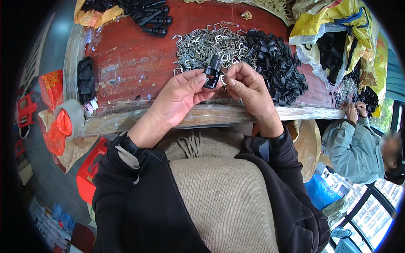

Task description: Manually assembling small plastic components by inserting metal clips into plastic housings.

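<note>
Above the near edge of the red table, my left hand (pixel 175 99) is closed on a black plastic part (pixel 212 72), roughly cylindrical and tilted up away from me. Close to its right side, my right hand (pixel 249 87) pinches a small bent metal hook (pixel 222 79), partly covered by the fingertips. Whether the hook touches the black part I cannot tell. Just beyond my hands lies a heap of silvery metal hooks (pixel 198 47). A pile of small flat black plastic pieces (pixel 280 74) adjoins it on the right.
Wood edging (pixel 122 124) borders the red table (pixel 122 63). More black parts (pixel 154 19) lie at the far left, a black tray (pixel 86 79) at the left edge. Yellow bags (pixel 310 25) stand at the far right, near a co-worker in a light blue jacket (pixel 348 147). A red stool (pixel 90 170) is lower left.
</note>
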